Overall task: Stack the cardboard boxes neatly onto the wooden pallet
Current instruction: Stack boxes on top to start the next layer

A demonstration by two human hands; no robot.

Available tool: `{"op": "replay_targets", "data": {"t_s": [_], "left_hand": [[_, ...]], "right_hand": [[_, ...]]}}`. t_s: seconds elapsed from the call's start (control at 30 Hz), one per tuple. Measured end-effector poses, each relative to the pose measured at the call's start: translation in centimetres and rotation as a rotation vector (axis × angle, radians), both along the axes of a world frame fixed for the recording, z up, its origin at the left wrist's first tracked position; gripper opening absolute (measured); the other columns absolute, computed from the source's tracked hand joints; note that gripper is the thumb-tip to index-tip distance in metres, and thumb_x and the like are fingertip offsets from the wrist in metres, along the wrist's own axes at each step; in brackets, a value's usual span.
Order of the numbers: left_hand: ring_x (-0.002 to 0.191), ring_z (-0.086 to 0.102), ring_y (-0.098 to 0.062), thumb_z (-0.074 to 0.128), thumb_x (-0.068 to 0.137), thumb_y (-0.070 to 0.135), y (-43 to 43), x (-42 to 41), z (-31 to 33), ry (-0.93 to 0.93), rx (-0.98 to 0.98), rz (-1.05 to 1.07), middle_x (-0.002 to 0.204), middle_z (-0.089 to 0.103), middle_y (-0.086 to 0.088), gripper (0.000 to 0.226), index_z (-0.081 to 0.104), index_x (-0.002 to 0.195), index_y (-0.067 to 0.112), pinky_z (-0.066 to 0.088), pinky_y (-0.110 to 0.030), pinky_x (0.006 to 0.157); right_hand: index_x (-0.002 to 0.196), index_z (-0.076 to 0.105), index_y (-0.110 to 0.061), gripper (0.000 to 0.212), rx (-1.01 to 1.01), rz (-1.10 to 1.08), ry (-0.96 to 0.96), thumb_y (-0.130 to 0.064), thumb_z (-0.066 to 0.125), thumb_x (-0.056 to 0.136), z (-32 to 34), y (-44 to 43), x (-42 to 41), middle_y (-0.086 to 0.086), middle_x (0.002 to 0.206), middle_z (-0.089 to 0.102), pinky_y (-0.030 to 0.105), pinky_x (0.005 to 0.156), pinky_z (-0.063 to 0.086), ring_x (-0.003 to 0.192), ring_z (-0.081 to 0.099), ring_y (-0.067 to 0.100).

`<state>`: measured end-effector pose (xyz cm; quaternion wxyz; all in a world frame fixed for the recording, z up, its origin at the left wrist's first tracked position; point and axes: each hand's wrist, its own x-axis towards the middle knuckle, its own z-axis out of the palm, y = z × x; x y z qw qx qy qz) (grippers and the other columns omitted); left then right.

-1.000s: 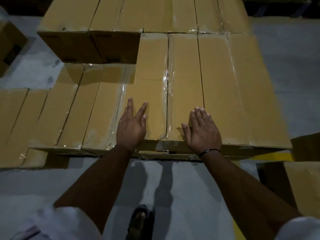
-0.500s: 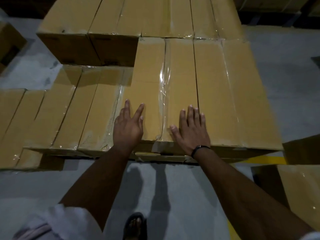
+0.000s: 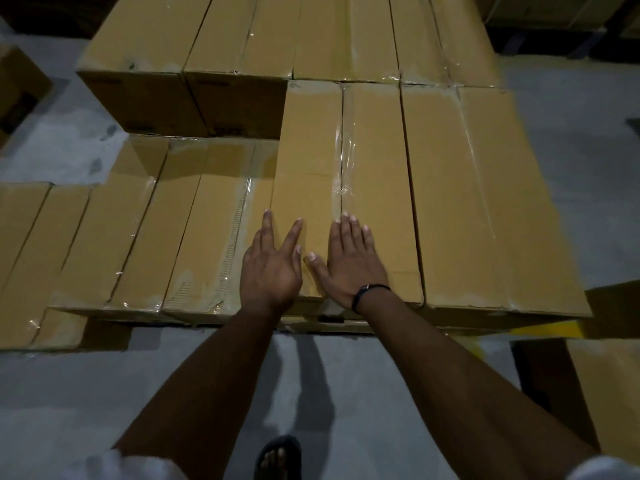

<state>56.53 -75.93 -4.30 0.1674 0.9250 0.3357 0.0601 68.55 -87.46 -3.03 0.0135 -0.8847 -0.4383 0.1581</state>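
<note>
2 flat hands rest on a cardboard box in the middle of the frame.

The cardboard box has shiny tape down its top and stands higher than the low boxes at the left. The left hand lies open at its near left edge, fingers straight and spread. The right hand lies open just beside it, on the tape line. A dark band is on the right wrist. Another box touches its right side. A foot in a sandal stands on the grey floor at the bottom.
</note>
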Motion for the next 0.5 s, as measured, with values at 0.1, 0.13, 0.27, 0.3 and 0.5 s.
{"op": "replay_targets", "data": {"t_s": [0.1,0.13,0.27,0.3,0.5], "left_hand": [[0.152,0.026,-0.034,0.027,0.109,0.047,0.0,0.0,0.0,-0.020,-0.017,-0.008,0.172,-0.003,-0.010,0.054,0.017,0.162,0.043,0.035,-0.053,0.118],[0.151,0.029,-0.034,0.029,0.109,0.046,0.1,0.0,-0.1,-0.028,-0.008,-0.012,0.172,-0.003,-0.011,0.054,0.017,0.162,0.042,0.038,-0.052,0.116],[0.146,0.038,-0.032,0.035,0.108,0.041,0.5,-0.2,-0.9,-0.085,0.021,-0.037,0.172,0.001,-0.015,0.055,0.024,0.162,0.036,0.048,-0.050,0.106],[0.146,0.038,-0.032,0.036,0.108,0.040,0.5,-0.1,-0.9,-0.085,0.019,-0.036,0.171,0.003,-0.014,0.055,0.026,0.162,0.036,0.049,-0.049,0.105],[0.147,0.027,-0.035,0.045,0.102,0.045,2.8,1.6,0.8,-0.083,-0.061,-0.020,0.161,0.025,-0.016,0.046,0.043,0.146,0.032,0.038,-0.056,0.113]], "right_hand": [[0.159,-0.015,-0.007,0.090,-0.028,-0.043,-0.012,-0.071,0.003,0.097,0.1,1.4,1.5,0.013,0.166,-0.022,0.046,0.125,-0.010,0.153,-0.022,0.026],[0.158,-0.016,-0.007,0.091,-0.032,-0.053,-0.015,-0.072,0.003,0.097,0.1,1.9,2.0,0.012,0.166,-0.023,0.045,0.125,-0.011,0.153,-0.023,0.025],[0.158,-0.017,-0.007,0.090,-0.035,-0.092,-0.024,-0.072,0.002,0.097,-0.2,3.6,3.4,0.013,0.166,-0.021,0.046,0.125,-0.010,0.153,-0.023,0.025],[0.158,-0.016,-0.007,0.090,-0.033,-0.104,-0.032,-0.072,0.001,0.097,-0.4,3.9,3.5,0.013,0.166,-0.021,0.047,0.125,-0.009,0.153,-0.023,0.025],[0.159,-0.016,-0.009,0.089,-0.015,-0.132,-0.049,-0.072,0.002,0.097,0.2,4.5,3.7,0.012,0.166,-0.022,0.048,0.125,-0.010,0.152,-0.025,0.026]]}}
